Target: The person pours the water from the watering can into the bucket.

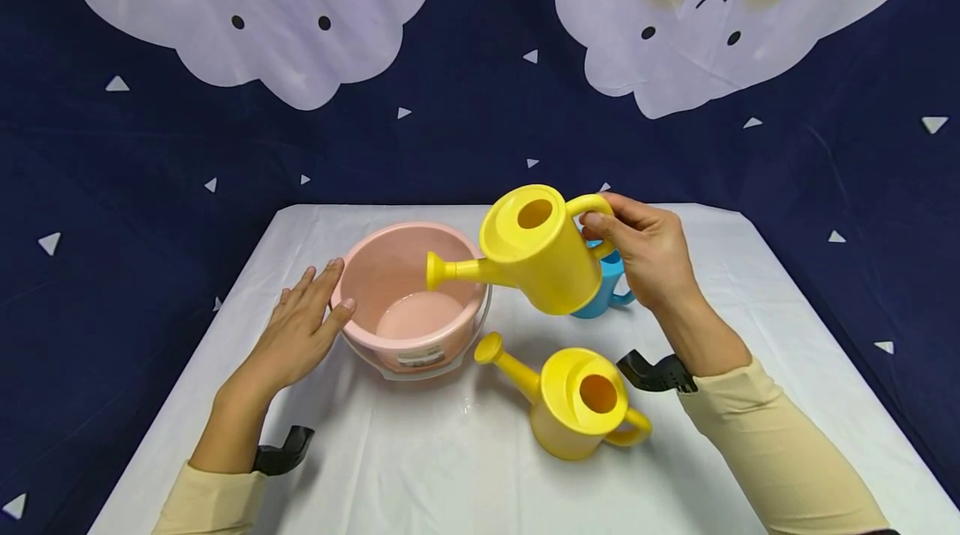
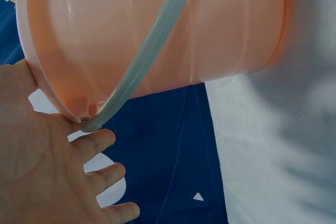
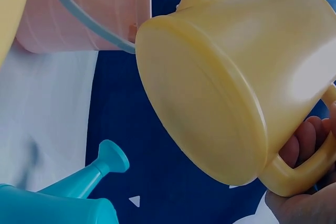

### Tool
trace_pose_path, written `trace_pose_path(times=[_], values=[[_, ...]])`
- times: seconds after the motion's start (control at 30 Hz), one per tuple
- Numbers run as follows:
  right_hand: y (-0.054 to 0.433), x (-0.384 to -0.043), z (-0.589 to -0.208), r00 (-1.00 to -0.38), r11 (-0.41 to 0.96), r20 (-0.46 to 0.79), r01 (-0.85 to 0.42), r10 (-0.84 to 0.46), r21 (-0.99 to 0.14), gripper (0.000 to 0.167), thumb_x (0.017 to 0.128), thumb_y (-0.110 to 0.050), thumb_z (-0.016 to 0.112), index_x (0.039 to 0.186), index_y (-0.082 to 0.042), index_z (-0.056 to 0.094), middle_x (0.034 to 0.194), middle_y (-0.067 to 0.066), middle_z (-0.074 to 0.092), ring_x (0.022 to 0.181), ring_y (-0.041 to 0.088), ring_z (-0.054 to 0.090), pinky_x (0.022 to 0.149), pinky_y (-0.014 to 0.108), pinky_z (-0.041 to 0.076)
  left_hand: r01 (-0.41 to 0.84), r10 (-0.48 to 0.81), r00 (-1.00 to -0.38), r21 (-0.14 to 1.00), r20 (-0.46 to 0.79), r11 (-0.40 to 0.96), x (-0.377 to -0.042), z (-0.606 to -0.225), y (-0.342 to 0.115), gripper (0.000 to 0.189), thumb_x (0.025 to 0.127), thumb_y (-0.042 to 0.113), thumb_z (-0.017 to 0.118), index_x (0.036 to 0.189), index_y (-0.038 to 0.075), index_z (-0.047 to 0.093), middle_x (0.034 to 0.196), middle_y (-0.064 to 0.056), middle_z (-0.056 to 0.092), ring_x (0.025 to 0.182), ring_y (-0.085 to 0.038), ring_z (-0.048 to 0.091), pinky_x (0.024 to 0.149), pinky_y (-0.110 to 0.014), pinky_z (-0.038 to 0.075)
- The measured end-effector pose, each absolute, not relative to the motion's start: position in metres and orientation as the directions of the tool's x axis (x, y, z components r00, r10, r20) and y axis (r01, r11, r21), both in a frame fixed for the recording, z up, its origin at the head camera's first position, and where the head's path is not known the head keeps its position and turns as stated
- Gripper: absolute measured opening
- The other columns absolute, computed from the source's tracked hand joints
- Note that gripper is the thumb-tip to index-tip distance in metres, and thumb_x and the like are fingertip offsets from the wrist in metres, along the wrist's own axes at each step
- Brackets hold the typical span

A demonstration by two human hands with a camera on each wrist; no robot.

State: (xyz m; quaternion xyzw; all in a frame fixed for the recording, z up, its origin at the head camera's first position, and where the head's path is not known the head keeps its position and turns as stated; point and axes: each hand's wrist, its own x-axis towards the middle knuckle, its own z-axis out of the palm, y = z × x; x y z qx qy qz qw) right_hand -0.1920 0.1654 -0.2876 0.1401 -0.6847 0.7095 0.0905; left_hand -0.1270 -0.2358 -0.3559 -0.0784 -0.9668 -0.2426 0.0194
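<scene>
My right hand (image 1: 651,252) grips the handle of a yellow watering can (image 1: 558,268), held in the air and tilted so its spout reaches over the pink bucket (image 1: 411,343). In the right wrist view the can's round base (image 3: 194,103) faces the camera, and fingers wrap its handle. At the bucket's left rim my left hand (image 1: 300,327) rests with fingers straight and spread. The left wrist view shows that palm (image 2: 47,166) against the rim, beside the grey bucket handle (image 2: 142,51). A little clear liquid seems to lie in the bucket's bottom.
A second yellow watering can (image 1: 573,406) stands on the white-covered table (image 1: 420,468), in front of the lifted one. Behind the lifted can is a blue watering can (image 1: 600,297), partly hidden. A dark blue cloth (image 1: 480,143) with clouds hangs behind the table.
</scene>
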Motion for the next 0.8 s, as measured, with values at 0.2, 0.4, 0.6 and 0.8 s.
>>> trace_pose_path(times=[0.2, 0.4, 0.6, 0.8], values=[[0.162, -0.193, -0.285, -0.950, -0.099, 0.306, -0.300, -0.054, -0.949, 0.025, 0.083, -0.015, 0.071, 0.106, -0.007, 0.072, 0.082, -0.006, 0.071, 0.073, 0.010, 0.064, 0.069, 0.021, 0.056, 0.162, 0.142, -0.987, 0.467, 0.079, 0.869, -0.127, -0.357, -0.237, 0.065, 0.100, 0.050, 0.030, 0.153, 0.019, 0.009, 0.160, -0.010, 0.013, 0.148, -0.036, 0.004, 0.113, -0.065, 0.002], [0.161, -0.193, -0.283, -0.948, -0.097, 0.312, -0.306, -0.055, -0.947, 0.026, 0.082, -0.016, 0.072, 0.107, -0.008, 0.072, 0.079, -0.005, 0.070, 0.073, 0.010, 0.062, 0.067, 0.021, 0.055, 0.162, 0.141, -0.987, 0.466, 0.079, 0.870, -0.127, -0.356, -0.237, 0.065, 0.100, 0.050, 0.031, 0.153, 0.020, 0.009, 0.160, -0.010, 0.013, 0.148, -0.036, 0.003, 0.114, -0.064, 0.002], [0.161, -0.194, -0.281, -0.951, -0.073, 0.304, -0.300, -0.051, -0.951, 0.028, 0.082, -0.017, 0.073, 0.108, -0.008, 0.072, 0.079, -0.006, 0.068, 0.072, 0.010, 0.060, 0.067, 0.020, 0.054, 0.161, 0.140, -0.987, 0.466, 0.080, 0.870, -0.126, -0.356, -0.237, 0.065, 0.100, 0.050, 0.031, 0.153, 0.019, 0.009, 0.160, -0.011, 0.014, 0.148, -0.037, 0.003, 0.114, -0.064, 0.002], [0.157, -0.194, -0.275, -0.953, -0.088, 0.297, -0.290, -0.068, -0.953, 0.025, 0.081, -0.016, 0.073, 0.104, -0.006, 0.073, 0.081, -0.003, 0.068, 0.072, 0.012, 0.058, 0.068, 0.022, 0.055, 0.162, 0.140, -0.987, 0.461, 0.081, 0.873, -0.126, -0.357, -0.237, 0.065, 0.100, 0.050, 0.030, 0.153, 0.019, 0.009, 0.160, -0.010, 0.014, 0.148, -0.036, 0.003, 0.113, -0.065, 0.002]])
